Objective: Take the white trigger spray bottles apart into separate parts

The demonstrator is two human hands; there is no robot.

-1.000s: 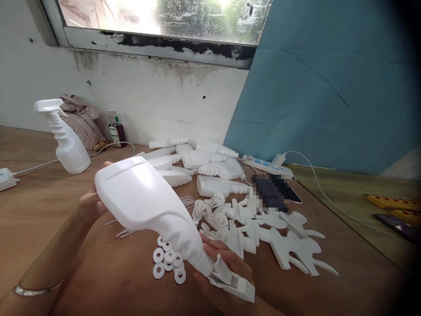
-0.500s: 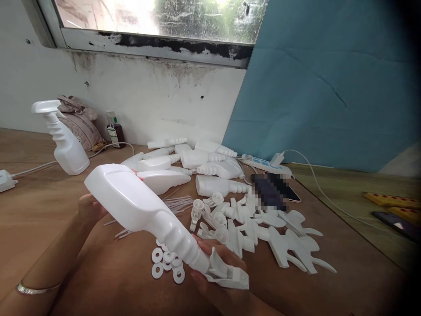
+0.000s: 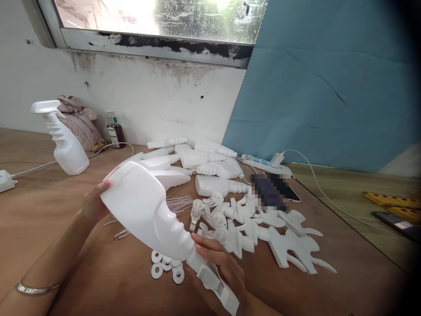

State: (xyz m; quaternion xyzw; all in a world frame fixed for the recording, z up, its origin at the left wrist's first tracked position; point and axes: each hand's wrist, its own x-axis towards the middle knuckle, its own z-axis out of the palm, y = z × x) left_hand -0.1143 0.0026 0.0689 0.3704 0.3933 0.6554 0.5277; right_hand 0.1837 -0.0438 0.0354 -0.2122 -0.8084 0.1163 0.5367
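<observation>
A white spray bottle (image 3: 138,206) is held tilted above the table, its base up to the left and its neck down to the right. My left hand (image 3: 97,202) grips it near the base; some of the fingers are hidden behind it. At the neck end, my right hand (image 3: 226,267) is closed around a white trigger spray head (image 3: 210,276), which sits at the bottle's mouth. Below the neck lie several white ring washers (image 3: 157,271). Thin white tubes (image 3: 179,203) lie partly behind the bottle.
More white bottles (image 3: 220,185) lie piled by the wall. Loose trigger heads (image 3: 289,245) spread to the right, near phones (image 3: 289,188) and a power strip (image 3: 268,165). An assembled spray bottle (image 3: 70,149) stands at left beside a pink bag (image 3: 87,125) and a dark bottle (image 3: 115,131).
The bottle has rolled about its long axis, showing a broader face. The spray head has turned with it and now points further down. My left hand has shifted slightly right and up.
</observation>
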